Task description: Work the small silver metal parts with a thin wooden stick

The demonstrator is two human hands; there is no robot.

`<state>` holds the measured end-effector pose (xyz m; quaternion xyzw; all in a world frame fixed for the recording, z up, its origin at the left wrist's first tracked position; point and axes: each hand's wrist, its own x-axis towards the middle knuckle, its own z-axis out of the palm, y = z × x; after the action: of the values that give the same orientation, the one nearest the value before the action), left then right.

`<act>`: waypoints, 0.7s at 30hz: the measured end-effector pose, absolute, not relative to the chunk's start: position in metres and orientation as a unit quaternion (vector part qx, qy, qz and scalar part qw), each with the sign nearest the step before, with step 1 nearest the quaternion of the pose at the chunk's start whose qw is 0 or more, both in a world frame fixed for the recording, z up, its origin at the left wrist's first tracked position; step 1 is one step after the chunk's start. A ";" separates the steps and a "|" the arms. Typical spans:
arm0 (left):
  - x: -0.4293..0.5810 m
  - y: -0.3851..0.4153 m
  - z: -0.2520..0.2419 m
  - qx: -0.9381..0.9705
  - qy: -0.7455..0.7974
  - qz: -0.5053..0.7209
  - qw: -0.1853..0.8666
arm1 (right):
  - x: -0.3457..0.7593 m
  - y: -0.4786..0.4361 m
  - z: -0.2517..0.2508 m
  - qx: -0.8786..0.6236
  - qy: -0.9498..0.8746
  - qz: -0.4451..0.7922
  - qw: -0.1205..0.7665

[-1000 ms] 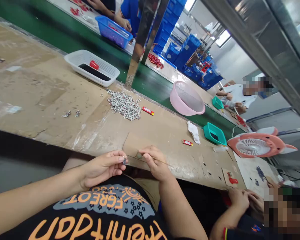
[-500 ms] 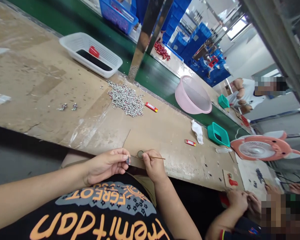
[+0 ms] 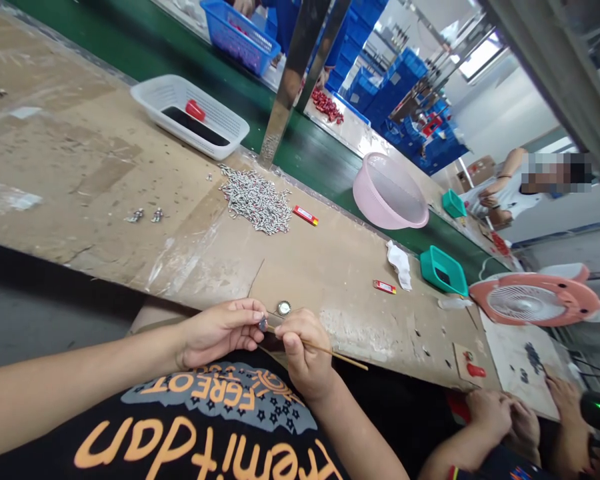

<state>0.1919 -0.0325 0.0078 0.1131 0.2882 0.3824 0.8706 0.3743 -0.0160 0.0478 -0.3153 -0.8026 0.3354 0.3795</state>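
Observation:
My left hand point(image 3: 220, 333) pinches a small dark metal part point(image 3: 263, 325) between thumb and fingertips. My right hand point(image 3: 303, 353) grips a thin wooden stick point(image 3: 330, 352), whose tip reaches toward that part, and the two hands nearly touch. Just above them, a round metal cap point(image 3: 283, 307) lies on the worn cardboard-covered workbench point(image 3: 330, 267). Farther up the bench sits a loose pile of small silver metal parts point(image 3: 255, 200), with two small metal pieces point(image 3: 146, 215) to its left.
A white plastic tray point(image 3: 190, 117), pink basin point(image 3: 390, 191), teal tray point(image 3: 444, 270), white cloth point(image 3: 399, 265) and red packets point(image 3: 384, 287) stand on the bench. A pink fan point(image 3: 530, 300) is at right. A co-worker's hands point(image 3: 495, 417) work at lower right. Metal posts and blue crates lie beyond.
My right hand has moved left and down, past the metal cap, bringing the stick's tip to the part in my left hand. The whole view has shifted slightly.

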 end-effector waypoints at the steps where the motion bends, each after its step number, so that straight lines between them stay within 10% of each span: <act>1: 0.192 -0.033 0.008 0.115 0.288 0.382 0.871 | 0.373 -0.016 0.048 -0.315 -0.805 0.332 0.377; 21: 0.190 -0.036 0.010 0.124 0.288 0.382 0.869 | 0.367 -0.017 0.052 -0.328 -0.827 0.311 0.335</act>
<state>0.1904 -0.0355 0.0100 0.1242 0.2879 0.3818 0.8694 0.3669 -0.0168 0.0519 -0.3276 -0.8269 0.3107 0.3352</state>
